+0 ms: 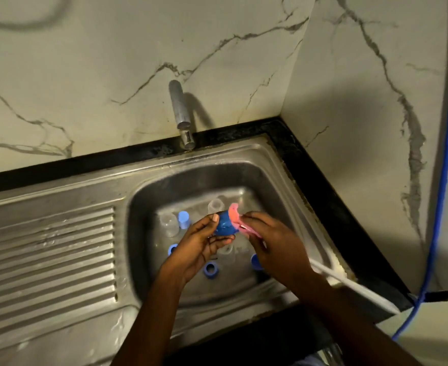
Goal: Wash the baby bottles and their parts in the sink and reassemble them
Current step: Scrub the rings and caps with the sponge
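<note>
- The steel sink [148, 186] sits in a dark worktop [331, 191] in a marble corner. Every bottle part I can see is in or over its basin.
- The tap [180, 114] stands above the basin. I cannot make out any water running.
- My left hand [199, 247] curls round a dark blue bottle part [224, 227] and holds it over the basin. My right hand [273, 239] pinches a pink sponge [234, 216] against it.
- A white handle [349, 283] runs out from under my right wrist, across the sink's rim. It is probably the sponge's handle, but my hand hides the join.
- Clear bottles [170, 223] sit on the basin floor beyond my hands. They are too blurred to tell whether they are soapy.
- The blue part is blurred, so I cannot tell collar from cap. To scrub it well, I should turn it with my left fingers while the sponge works round the inside and the threads. I should grip firmly, since wet plastic probably slips.
- Blue rings [209, 269] and a pale blue cap [183, 219] lie around my hands. My right hand half covers one ring.
</note>
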